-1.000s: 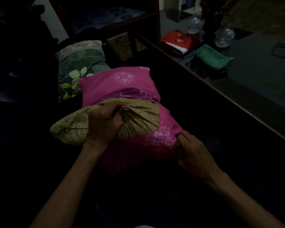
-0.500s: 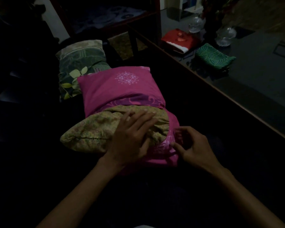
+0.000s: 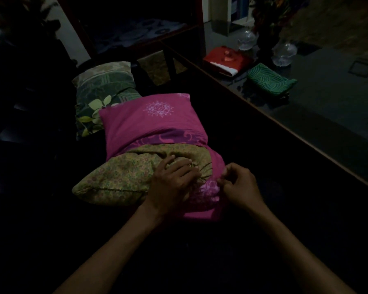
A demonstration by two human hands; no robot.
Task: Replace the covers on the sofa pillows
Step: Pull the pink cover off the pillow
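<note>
A pillow with an olive floral inner fabric (image 3: 119, 179) lies across the dark seat, its far half inside a magenta cover (image 3: 151, 122) with a white medallion print. My left hand (image 3: 172, 183) grips a bunched fold of the olive pillow at the cover's opening, fingers curled into the fabric. My right hand (image 3: 240, 185) pinches the magenta cover's open edge just to the right of it. The pillow's left corner sticks out uncovered.
A green leaf-print pillow (image 3: 100, 92) lies behind the magenta one. On the dark glass table (image 3: 327, 115) to the right sit a folded green cloth (image 3: 270, 79), a red cloth (image 3: 225, 60) and two glass bowls (image 3: 283, 53). A wooden chair frame stands at the back.
My left hand went from lying flat on the olive pillow to gripping a bunch of it near the opening. My right hand shifted slightly and pinches the cover edge.
</note>
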